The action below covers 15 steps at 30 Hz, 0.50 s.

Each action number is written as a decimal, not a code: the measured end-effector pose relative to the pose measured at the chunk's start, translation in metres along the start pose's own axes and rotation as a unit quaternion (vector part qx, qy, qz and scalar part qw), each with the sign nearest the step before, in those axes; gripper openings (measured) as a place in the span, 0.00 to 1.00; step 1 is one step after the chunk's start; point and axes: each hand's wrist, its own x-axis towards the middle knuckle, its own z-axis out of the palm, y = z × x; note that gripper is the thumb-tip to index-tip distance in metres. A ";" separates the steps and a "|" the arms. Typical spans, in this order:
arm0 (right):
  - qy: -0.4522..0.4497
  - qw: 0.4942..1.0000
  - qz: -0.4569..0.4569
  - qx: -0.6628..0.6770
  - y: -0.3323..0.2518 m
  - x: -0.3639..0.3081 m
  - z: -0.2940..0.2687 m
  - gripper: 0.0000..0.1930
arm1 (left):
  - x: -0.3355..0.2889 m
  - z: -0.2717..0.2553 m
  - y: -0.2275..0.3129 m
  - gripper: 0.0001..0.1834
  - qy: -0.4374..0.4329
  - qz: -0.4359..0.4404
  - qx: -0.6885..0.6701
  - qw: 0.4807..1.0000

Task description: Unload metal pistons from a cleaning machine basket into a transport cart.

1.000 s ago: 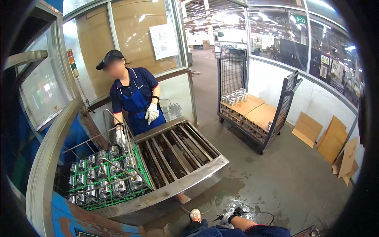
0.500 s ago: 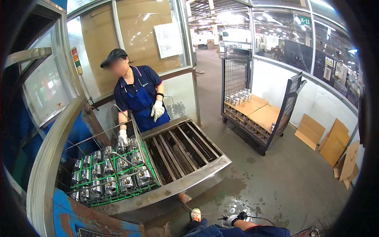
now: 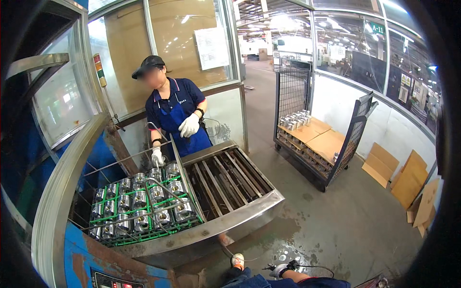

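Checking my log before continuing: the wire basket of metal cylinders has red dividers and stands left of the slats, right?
The dividers are green, not red, as the head view shows; the wire basket of metal cylinders does stand left of the slats.

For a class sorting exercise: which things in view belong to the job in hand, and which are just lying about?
Likely job:
metal cylinders, near co-worker's gloved hand
wire basket holding them

Seemingly lying about:
creased cardboard
brown board beside it

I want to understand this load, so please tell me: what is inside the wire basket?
The wire basket holds rows of shiny metal cylinders with green strips between them. What lies beneath the cylinders is covered and cannot be seen.
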 end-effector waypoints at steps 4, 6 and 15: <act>-0.020 0.999 0.000 -0.039 -0.002 0.012 0.007 0.30 | -0.007 -0.003 0.016 0.18 0.047 0.005 -0.012 0.999; -0.025 0.998 0.008 -0.059 -0.008 0.024 0.029 0.33 | -0.011 0.002 0.035 0.20 0.035 0.009 -0.002 0.999; 0.076 0.994 -0.045 -0.070 -0.038 -0.081 0.024 0.33 | 0.042 -0.053 0.042 0.21 0.002 0.024 0.008 1.000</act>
